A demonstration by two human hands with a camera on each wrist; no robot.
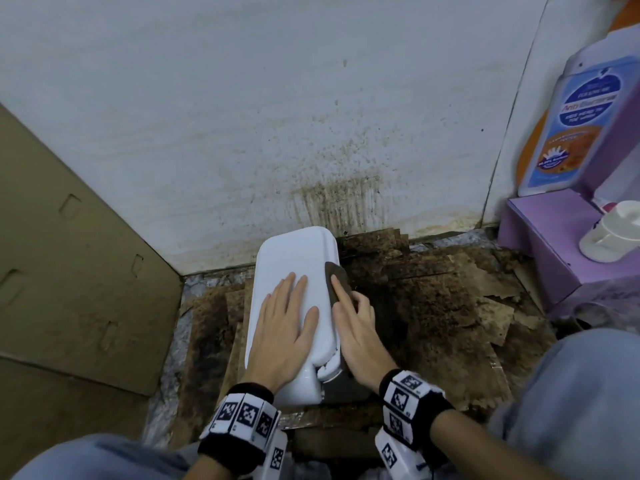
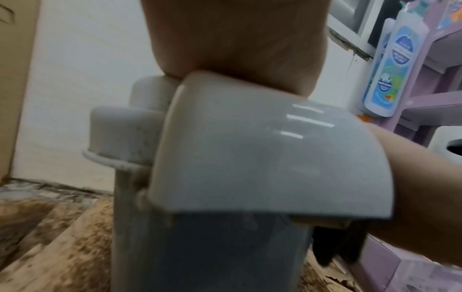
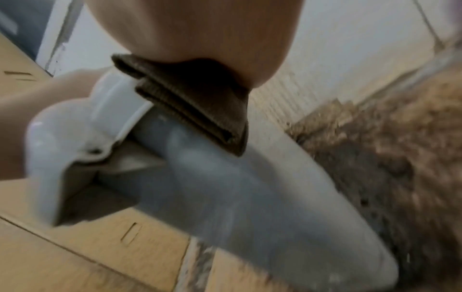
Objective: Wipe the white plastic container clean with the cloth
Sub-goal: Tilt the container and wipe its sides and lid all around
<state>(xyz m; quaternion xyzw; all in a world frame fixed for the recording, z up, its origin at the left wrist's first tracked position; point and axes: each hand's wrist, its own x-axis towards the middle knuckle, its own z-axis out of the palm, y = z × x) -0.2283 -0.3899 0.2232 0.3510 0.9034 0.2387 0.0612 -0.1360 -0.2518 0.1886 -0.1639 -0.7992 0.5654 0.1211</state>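
Note:
The white plastic container [image 1: 294, 258] stands on the floor in front of me, lid up. My left hand [image 1: 287, 317] lies flat on the lid with straight fingers; in the left wrist view the palm [image 2: 237, 39] presses on the container's top [image 2: 250, 158]. My right hand [image 1: 353, 320] holds a folded brown cloth [image 1: 335, 275] against the container's right side, index finger stretched along it and the other fingers curled over it. The right wrist view shows the cloth [image 3: 190, 102] squeezed between my palm [image 3: 190, 29] and the container wall [image 3: 225, 187].
Stained, crumbling cardboard [image 1: 433, 306] covers the floor. A splattered white wall [image 1: 311, 133] rises right behind the container. A cardboard sheet [image 1: 69, 271] leans at the left. At the right a purple stand [image 1: 547, 244] carries a bottle [image 1: 571, 126] and a white cup [image 1: 613, 230].

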